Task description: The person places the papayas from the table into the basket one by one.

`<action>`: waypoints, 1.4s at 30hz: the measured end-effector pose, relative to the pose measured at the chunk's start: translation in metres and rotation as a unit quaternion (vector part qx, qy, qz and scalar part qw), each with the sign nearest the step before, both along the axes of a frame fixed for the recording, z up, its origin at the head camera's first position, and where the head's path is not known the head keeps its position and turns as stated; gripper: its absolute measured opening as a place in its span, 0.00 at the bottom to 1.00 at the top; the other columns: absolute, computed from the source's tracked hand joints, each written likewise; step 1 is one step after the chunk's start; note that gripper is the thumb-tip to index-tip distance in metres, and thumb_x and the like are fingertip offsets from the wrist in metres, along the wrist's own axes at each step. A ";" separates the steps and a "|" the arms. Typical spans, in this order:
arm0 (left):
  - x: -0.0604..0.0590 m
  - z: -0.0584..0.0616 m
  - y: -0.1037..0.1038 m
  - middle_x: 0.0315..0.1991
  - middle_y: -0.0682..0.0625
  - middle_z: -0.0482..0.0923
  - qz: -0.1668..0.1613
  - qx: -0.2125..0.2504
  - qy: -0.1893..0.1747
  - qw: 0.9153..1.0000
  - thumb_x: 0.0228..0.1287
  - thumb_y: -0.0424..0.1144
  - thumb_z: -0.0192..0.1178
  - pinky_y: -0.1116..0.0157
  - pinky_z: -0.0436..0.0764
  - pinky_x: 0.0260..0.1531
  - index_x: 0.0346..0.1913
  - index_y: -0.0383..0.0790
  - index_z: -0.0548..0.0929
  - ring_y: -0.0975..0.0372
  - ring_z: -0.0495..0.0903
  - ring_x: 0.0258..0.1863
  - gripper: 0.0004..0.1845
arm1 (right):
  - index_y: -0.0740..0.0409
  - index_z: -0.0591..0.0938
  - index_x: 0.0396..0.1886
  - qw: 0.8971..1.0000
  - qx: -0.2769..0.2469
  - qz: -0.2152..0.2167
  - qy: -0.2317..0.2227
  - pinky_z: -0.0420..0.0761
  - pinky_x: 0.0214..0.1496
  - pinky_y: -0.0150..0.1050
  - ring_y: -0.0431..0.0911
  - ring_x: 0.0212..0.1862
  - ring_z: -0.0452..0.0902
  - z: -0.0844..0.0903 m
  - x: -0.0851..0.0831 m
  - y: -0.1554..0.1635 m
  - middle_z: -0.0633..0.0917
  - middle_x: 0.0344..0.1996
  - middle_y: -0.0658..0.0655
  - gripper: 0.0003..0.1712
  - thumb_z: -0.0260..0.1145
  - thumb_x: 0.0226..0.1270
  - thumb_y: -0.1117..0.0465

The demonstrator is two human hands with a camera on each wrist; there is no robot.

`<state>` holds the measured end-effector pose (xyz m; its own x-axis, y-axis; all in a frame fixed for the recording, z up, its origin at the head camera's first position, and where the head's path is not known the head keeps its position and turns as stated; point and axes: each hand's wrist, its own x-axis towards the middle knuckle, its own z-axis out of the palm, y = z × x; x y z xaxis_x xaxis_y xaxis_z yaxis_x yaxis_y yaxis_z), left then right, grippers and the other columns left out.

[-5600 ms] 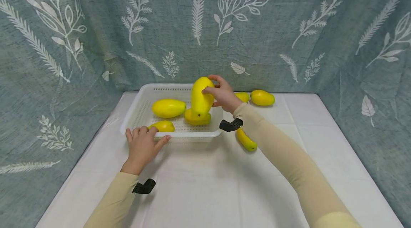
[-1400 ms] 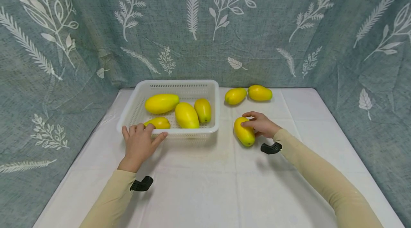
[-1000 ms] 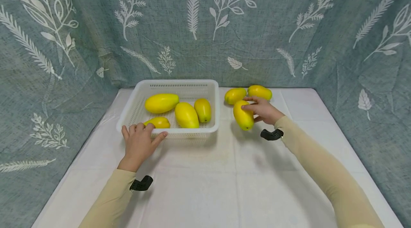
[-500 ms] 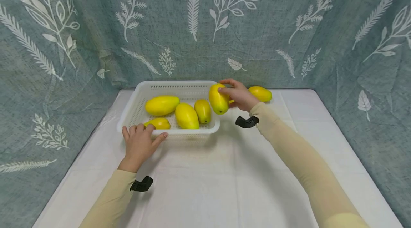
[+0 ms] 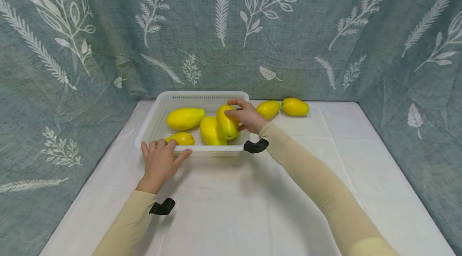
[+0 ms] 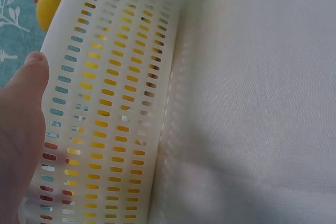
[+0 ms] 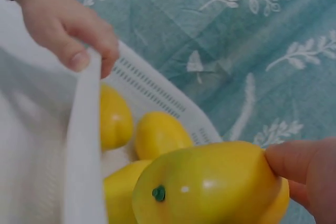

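Observation:
A white slotted basket [image 5: 202, 150] stands at the back of the white-covered table and holds several yellow mangoes [image 5: 185, 118]. My right hand [image 5: 236, 111] grips one more mango [image 5: 227, 123] upright, low over the basket's right side, above the other fruit. In the right wrist view this held mango [image 7: 210, 187] fills the foreground, with my fingertips [image 7: 304, 171] on its end. My left hand [image 5: 162, 154] holds the basket's front rim, fingers curled over it. The left wrist view shows my thumb [image 6: 21, 129] against the basket wall [image 6: 110, 103].
Two loose mangoes [image 5: 268, 109] [image 5: 295, 106] lie on the table right of the basket, near the leaf-patterned curtain [image 5: 325, 27]. The curtain closes in the back and both sides. White tablecloth [image 5: 252, 208] stretches toward me.
My right hand picked a mango up from the table right of the basket and carried it left, over the rim, down among the fruit. The left hand stayed on the front rim.

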<state>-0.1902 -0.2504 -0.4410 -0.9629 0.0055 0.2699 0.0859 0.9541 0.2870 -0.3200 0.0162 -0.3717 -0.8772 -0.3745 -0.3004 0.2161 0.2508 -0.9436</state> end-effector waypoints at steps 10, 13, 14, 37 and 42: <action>0.000 -0.003 0.000 0.48 0.29 0.77 -0.002 0.002 0.012 1.000 0.68 0.58 0.64 0.31 0.45 0.65 0.53 0.30 0.82 0.32 0.69 0.54 0.30 | 0.52 0.69 0.74 0.996 0.071 -0.005 0.044 0.79 0.63 0.59 0.57 0.67 0.73 -0.020 0.010 -0.022 0.70 0.72 0.61 0.29 0.62 0.77 0.56; -0.001 -0.004 0.000 0.47 0.29 0.78 -0.002 0.001 0.020 1.000 0.68 0.58 0.64 0.31 0.46 0.64 0.52 0.30 0.82 0.32 0.69 0.52 0.30 | 0.52 0.69 0.74 0.995 0.086 -0.008 0.055 0.81 0.60 0.58 0.57 0.64 0.74 -0.024 0.012 -0.027 0.71 0.71 0.61 0.29 0.62 0.77 0.57; -0.001 -0.004 0.000 0.46 0.29 0.78 -0.003 0.001 0.022 1.000 0.67 0.58 0.64 0.31 0.46 0.64 0.52 0.30 0.82 0.32 0.69 0.52 0.30 | 0.52 0.69 0.74 0.994 0.093 -0.008 0.057 0.81 0.59 0.57 0.56 0.64 0.74 -0.025 0.013 -0.028 0.71 0.71 0.61 0.29 0.62 0.77 0.57; 0.001 -0.001 0.002 0.49 0.27 0.78 -0.006 0.009 0.014 1.000 0.68 0.57 0.64 0.29 0.44 0.66 0.52 0.29 0.81 0.31 0.68 0.55 0.30 | 0.50 0.67 0.76 0.991 0.115 -0.025 0.062 0.79 0.65 0.57 0.57 0.70 0.70 -0.010 0.013 -0.019 0.68 0.74 0.63 0.32 0.64 0.76 0.55; 0.001 -0.001 0.002 0.47 0.27 0.78 -0.005 0.009 0.012 1.000 0.68 0.57 0.64 0.28 0.43 0.66 0.50 0.29 0.81 0.31 0.67 0.55 0.30 | 0.49 0.66 0.76 0.994 0.083 -0.043 0.061 0.80 0.63 0.58 0.58 0.71 0.71 0.007 0.002 0.002 0.67 0.74 0.64 0.32 0.62 0.77 0.54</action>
